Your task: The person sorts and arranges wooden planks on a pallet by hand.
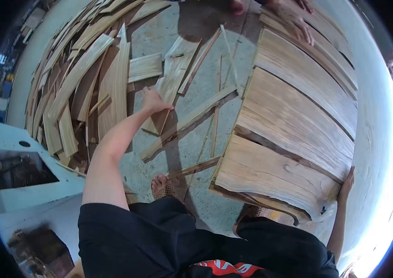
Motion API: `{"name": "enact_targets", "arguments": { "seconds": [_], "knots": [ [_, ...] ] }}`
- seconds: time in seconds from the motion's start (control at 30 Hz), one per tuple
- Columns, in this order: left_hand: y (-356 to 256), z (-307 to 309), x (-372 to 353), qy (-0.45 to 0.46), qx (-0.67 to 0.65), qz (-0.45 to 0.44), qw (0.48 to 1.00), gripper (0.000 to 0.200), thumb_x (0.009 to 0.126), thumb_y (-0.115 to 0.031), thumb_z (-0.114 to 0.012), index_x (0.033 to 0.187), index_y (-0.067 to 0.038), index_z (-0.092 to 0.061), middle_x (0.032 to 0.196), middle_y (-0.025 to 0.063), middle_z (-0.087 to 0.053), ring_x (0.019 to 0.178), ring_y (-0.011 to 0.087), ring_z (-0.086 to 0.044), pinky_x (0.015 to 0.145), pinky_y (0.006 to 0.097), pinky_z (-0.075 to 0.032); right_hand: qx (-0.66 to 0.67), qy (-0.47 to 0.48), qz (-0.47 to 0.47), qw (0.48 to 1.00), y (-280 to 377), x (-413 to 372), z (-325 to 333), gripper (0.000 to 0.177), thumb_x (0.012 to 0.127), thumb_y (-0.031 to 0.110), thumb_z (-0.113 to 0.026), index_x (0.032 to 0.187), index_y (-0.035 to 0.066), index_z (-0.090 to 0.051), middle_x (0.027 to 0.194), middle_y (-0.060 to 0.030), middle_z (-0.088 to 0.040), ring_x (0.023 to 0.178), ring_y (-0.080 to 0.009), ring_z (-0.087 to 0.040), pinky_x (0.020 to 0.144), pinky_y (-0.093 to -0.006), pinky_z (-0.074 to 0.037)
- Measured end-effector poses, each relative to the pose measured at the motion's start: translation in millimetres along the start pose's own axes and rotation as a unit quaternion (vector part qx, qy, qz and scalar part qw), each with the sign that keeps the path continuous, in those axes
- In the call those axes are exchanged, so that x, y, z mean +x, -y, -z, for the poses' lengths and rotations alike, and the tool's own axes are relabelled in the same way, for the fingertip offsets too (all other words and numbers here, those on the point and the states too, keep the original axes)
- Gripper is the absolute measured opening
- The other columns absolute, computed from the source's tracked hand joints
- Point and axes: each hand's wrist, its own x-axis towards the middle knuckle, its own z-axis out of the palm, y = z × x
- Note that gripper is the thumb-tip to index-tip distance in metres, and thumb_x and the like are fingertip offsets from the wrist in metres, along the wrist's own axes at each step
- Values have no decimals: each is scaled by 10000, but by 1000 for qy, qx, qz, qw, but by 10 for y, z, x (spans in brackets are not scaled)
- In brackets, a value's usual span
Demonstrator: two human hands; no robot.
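My left hand [156, 100] reaches down over a narrow wooden board [178, 62] near the floor. The thumb lies along the board's right edge, and the hand is closed round it with the other fingers partly hidden. My right hand [346, 184] rests at the right end of the nearest board [275, 171] on a stack, its visible fingers straight against the board's end. This board has a wavy front edge and a dark knot near its right corner. Behind it on the stack lies another wide board [293, 116].
A heap of wooden offcuts [113, 88] fills the left side. Loose strips, including a long thick one [189, 123], lie on the concrete floor [205, 199]. Another person's hand [298, 28] touches the far boards. A pale metal machine frame [25, 185] stands at lower left.
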Motion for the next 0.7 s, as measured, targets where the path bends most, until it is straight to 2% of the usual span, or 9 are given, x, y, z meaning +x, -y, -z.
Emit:
{"name": "enact_targets", "arguments": {
  "seconds": [0.07,0.17,0.2,0.27,0.3,0.33,0.43,0.53,0.7],
  "knots": [
    [-73,279,-119,18,7,25,999,1147,494,-527,-965,1358,107,-557,1388,326,-544,1330,427,-537,1089,454,-477,-36,-11,29,999,45,-54,-13,701,1109,526,-377,1552,-14,-436,1606,-174,-441,1494,-300,-385,1241,-406,-264],
    [17,425,-279,79,-263,44,961,990,475,-499,-956,1241,63,-680,1163,224,-691,1125,314,-687,963,404,-557,7,-26,26,999,261,105,9,632,1125,487,-352,1512,8,-494,1551,-148,-510,1459,-297,-431,1224,-412,-292],
    [162,196,-237,30,-331,51,942,760,563,-446,-920,1128,25,-733,941,106,-701,878,214,-704,798,372,-573,-17,-67,51,996,484,86,-31,555,1139,428,-337,1470,31,-541,1492,-140,-557,1425,-281,-464,1204,-407,-322],
    [-95,744,-723,122,-550,86,822,605,689,-397,-859,1114,12,-725,901,41,-639,790,157,-633,704,357,-525,-40,-100,174,979,629,259,-32,509,1140,380,-358,1461,39,-556,1461,-152,-571,1419,-265,-470,1198,-392,-333],
    [-39,843,-858,136,-561,108,809,535,739,-375,-821,1102,4,-722,900,31,-622,803,144,-611,697,345,-502,-104,-121,284,945,571,431,-37,458,1137,299,-374,1436,12,-569,1453,-160,-570,1410,-259,-481,1199,-381,-333],
    [53,929,-950,155,-570,125,797,467,789,-353,-782,1091,-3,-719,898,21,-605,816,131,-588,690,333,-479,-54,-131,215,966,1006,305,-143,411,1127,222,-399,1433,7,-569,1464,-153,-561,1410,-265,-482,1194,-380,-346],
    [-57,1191,-1477,81,-498,10,864,599,798,-330,-777,1262,34,-668,1034,48,-639,1014,139,-596,878,289,-464,-33,-149,336,929,1884,46,-439,385,1048,172,-614,1427,109,-581,1481,-113,-563,1396,-255,-503,1146,-419,-417],
    [22,1257,-1802,-33,-381,-138,914,927,679,-331,-886,1413,106,-525,1279,126,-568,1206,242,-572,1090,373,-427,-70,-132,460,875,2586,-259,-586,494,973,237,-722,1433,130,-577,1499,-128,-543,1415,-295,-484,1159,-451,-409],
    [-436,1617,-2088,-74,-275,-343,895,1058,562,-376,-908,1410,122,-518,1304,171,-505,1239,303,-533,1109,405,-407,-221,-103,581,776,3258,-957,-458,670,907,323,-750,1510,159,-510,1540,-169,-490,1410,-371,-474,1163,-514,-399]
  ]
}}
